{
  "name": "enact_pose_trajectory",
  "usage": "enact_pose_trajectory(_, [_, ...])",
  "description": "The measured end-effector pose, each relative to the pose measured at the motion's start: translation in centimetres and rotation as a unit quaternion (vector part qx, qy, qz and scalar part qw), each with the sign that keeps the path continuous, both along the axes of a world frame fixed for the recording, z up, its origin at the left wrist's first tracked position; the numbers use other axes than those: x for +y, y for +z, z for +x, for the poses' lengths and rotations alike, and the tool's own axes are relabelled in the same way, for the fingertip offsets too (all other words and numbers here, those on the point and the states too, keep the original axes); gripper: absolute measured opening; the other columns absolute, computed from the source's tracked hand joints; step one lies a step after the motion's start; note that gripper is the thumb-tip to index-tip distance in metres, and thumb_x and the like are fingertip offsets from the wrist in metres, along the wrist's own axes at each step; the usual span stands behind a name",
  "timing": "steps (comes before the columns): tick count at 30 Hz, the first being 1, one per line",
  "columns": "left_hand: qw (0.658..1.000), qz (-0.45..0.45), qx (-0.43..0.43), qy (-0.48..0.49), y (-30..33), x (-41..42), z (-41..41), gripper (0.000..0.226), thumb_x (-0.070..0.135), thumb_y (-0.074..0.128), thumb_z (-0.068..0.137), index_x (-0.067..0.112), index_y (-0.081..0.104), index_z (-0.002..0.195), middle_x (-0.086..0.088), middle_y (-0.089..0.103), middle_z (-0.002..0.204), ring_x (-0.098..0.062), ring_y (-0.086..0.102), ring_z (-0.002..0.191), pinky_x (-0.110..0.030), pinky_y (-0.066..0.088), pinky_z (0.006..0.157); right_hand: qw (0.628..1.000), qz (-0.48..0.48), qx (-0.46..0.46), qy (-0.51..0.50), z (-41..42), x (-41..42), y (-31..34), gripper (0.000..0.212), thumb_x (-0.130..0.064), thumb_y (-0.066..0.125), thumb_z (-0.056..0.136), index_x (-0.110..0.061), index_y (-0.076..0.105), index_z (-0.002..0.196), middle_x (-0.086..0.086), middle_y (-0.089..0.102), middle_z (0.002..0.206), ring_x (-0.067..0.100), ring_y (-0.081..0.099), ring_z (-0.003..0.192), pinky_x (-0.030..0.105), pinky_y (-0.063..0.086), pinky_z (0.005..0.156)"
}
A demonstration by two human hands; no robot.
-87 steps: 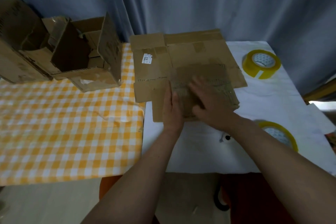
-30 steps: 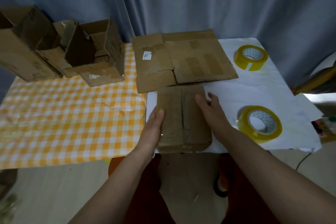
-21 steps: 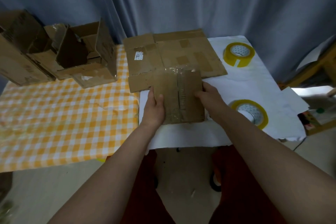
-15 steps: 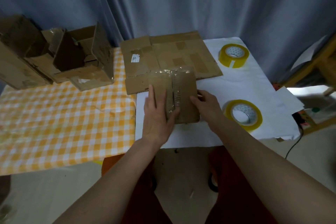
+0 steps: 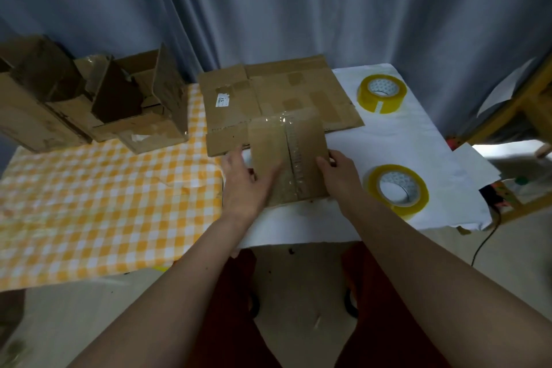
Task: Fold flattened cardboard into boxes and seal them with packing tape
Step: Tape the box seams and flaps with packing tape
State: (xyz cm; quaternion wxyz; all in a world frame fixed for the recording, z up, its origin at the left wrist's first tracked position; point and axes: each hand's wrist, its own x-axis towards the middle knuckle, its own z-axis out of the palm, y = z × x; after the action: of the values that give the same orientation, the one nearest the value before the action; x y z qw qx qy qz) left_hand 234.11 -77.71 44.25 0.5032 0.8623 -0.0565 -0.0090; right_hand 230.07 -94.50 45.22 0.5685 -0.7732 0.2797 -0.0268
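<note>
Both hands meet at the small flat cardboard piece (image 5: 288, 157) on the white part of the tabletop (image 5: 301, 225). The left hand (image 5: 243, 181) lies spread on its left side. The right hand (image 5: 340, 169) pinches its right edge. The piece's long side runs away from the person, with a tape strip down the middle. The right hand is nearer the closest tape roll (image 5: 395, 188). Behind lies a big flat cardboard sheet (image 5: 277, 92) with a white label (image 5: 222, 99), too small to read.

Checked-cloth table (image 5: 98, 203), folded boxes (image 5: 89, 104), flattened cardboard (image 5: 280, 92), tape rolls (image 5: 395, 188)
</note>
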Motion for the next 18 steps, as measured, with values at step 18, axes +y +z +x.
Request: enact_pose_trajectory(18, [0.947,-0.147,0.286,-0.023,-2.9,-2.2,13.6,0.033,0.044,0.049,0.096,0.018,0.069,0.091,-0.007,0.071,0.098,-0.024,0.064,0.092,-0.037,0.051,0.094,0.993,0.095,-0.07,-0.024,-0.6,-0.8,-3.0,0.03,-0.029,0.043,0.101,-0.026,0.056,0.127,-0.016,0.063,0.115,-0.005,0.059,0.102,0.02,0.047,0.092])
